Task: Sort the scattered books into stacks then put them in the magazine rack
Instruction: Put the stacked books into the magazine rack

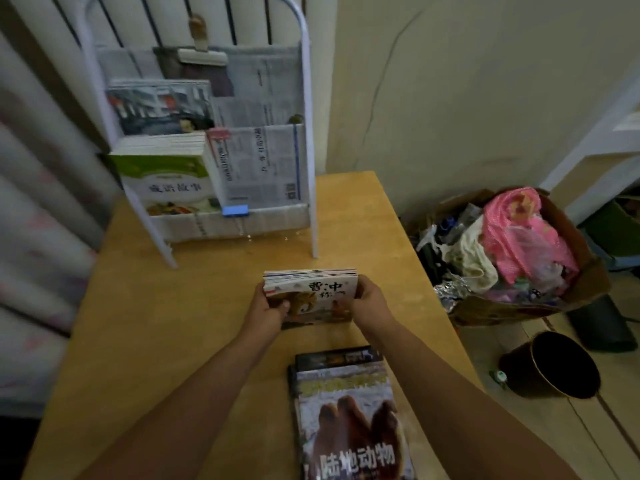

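I hold a stack of thin picture books point(311, 289) above the middle of the wooden table point(156, 306), tilted up towards me. My left hand point(266, 308) grips its left edge and my right hand point(367, 301) grips its right edge. A second stack of larger books point(349, 417), with camels on the top cover, lies flat on the table near me, between my forearms. The white metal magazine rack point(207, 140) stands at the table's far side. Its lower pocket holds a stack of green-covered books point(166, 174) on the left and folded newspapers point(263, 164) on the right.
A cardboard box of clothes and clutter point(512, 258) sits on the floor to the right of the table. A dark bin point(554, 365) stands on the floor in front of it. A radiator and wall lie behind the rack, and a curtain hangs at the left.
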